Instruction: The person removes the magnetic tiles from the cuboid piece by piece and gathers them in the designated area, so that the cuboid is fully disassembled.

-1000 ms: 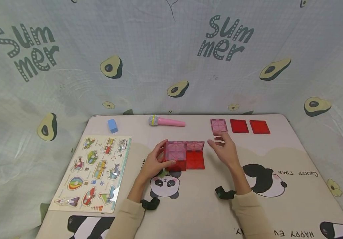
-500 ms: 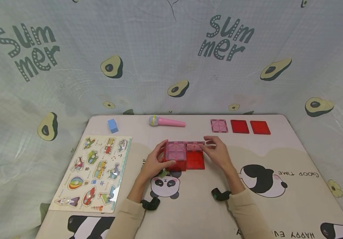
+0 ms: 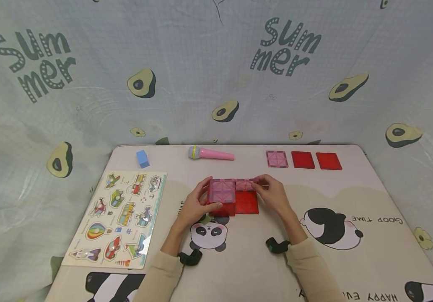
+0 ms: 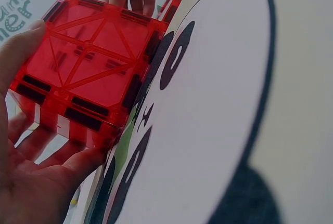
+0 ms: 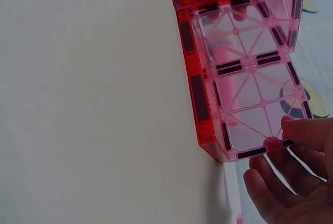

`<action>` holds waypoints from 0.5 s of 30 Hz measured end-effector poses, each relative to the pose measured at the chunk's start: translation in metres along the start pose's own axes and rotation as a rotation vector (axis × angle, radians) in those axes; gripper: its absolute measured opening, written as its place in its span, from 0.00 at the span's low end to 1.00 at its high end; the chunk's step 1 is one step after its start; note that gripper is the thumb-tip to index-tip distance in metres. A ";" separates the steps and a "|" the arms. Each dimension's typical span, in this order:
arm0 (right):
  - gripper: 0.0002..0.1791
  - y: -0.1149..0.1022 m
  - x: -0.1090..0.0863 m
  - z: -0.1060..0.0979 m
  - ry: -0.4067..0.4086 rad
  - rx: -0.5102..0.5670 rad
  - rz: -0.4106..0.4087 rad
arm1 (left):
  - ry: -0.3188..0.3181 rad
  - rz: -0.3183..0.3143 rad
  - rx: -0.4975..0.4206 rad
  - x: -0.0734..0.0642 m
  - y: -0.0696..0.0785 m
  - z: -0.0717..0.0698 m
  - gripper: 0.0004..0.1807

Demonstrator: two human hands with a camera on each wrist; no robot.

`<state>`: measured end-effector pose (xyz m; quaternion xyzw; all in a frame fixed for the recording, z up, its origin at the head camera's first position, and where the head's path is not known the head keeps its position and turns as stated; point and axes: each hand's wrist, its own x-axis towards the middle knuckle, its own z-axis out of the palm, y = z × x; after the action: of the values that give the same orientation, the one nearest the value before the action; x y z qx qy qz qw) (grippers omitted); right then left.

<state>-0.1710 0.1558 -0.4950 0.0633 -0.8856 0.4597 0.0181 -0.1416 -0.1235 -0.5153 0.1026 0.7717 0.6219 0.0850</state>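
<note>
A cube of see-through magnetic tiles, with a pink top (image 3: 221, 191) and a red front (image 4: 88, 52), sits at the middle of the table. My left hand (image 3: 195, 204) holds it from the left, thumb along its near upper edge and fingers round the far side. A red tile (image 3: 247, 203) lies flat against the cube's right side. Along that tile's far edge stands an upright pink tile (image 5: 260, 107), side by side with the cube's back wall. My right hand (image 3: 274, 193) pinches this tile's outer edge between thumb and fingers.
One loose pink tile (image 3: 276, 159) and two red tiles, a left one (image 3: 303, 160) and a right one (image 3: 328, 161), lie at the back right. Behind the cube is a pink toy microphone (image 3: 216, 154). A blue block (image 3: 142, 159) and a picture puzzle board (image 3: 82, 247) are on the left.
My right hand has come in from the right, and its thumb and fingers have taken hold of the upright pink tile. The left hand and cube have stayed in place.
</note>
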 end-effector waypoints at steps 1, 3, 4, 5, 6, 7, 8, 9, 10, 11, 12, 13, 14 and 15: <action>0.15 0.000 0.000 0.000 -0.001 -0.004 0.002 | 0.000 0.000 0.000 0.000 0.000 0.000 0.49; 0.14 0.000 0.000 0.000 -0.003 -0.011 0.004 | 0.000 0.002 -0.003 0.000 0.000 0.000 0.49; 0.14 0.000 0.000 0.000 -0.003 -0.015 0.004 | -0.001 0.003 -0.005 0.000 0.001 0.000 0.49; 0.14 0.000 0.000 0.000 -0.004 -0.017 0.004 | -0.002 0.003 -0.005 0.000 0.001 0.000 0.49; 0.14 0.000 0.000 0.000 -0.005 -0.020 0.003 | -0.003 0.003 -0.005 0.000 0.001 0.000 0.49; 0.14 0.001 0.000 0.000 -0.004 -0.019 0.001 | -0.003 0.003 -0.006 0.000 0.001 0.000 0.49; 0.13 0.001 0.000 0.000 -0.003 -0.019 -0.003 | -0.003 0.002 -0.005 0.000 0.001 0.000 0.49; 0.13 0.001 0.001 0.000 -0.001 -0.018 -0.010 | -0.002 0.002 -0.005 0.000 0.001 0.000 0.49; 0.13 0.001 0.001 0.000 0.001 -0.016 -0.015 | -0.002 0.001 -0.004 0.000 0.001 0.000 0.49; 0.12 0.002 0.001 0.000 0.004 -0.014 -0.021 | -0.001 -0.001 -0.003 0.000 0.000 0.000 0.49; 0.12 0.002 0.001 0.001 0.007 -0.014 -0.027 | 0.000 -0.002 -0.003 0.000 0.000 0.000 0.49; 0.11 0.002 0.001 0.001 0.010 -0.015 -0.031 | 0.000 -0.003 -0.004 0.000 0.001 0.000 0.49; 0.11 0.002 0.001 0.001 0.012 -0.020 -0.036 | 0.000 -0.004 -0.003 0.000 0.000 0.000 0.49; 0.11 0.003 0.002 0.001 0.014 -0.024 -0.041 | -0.001 -0.005 -0.004 0.000 0.000 0.000 0.49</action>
<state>-0.1729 0.1563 -0.4978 0.0779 -0.8895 0.4490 0.0345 -0.1414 -0.1231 -0.5149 0.1010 0.7707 0.6231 0.0869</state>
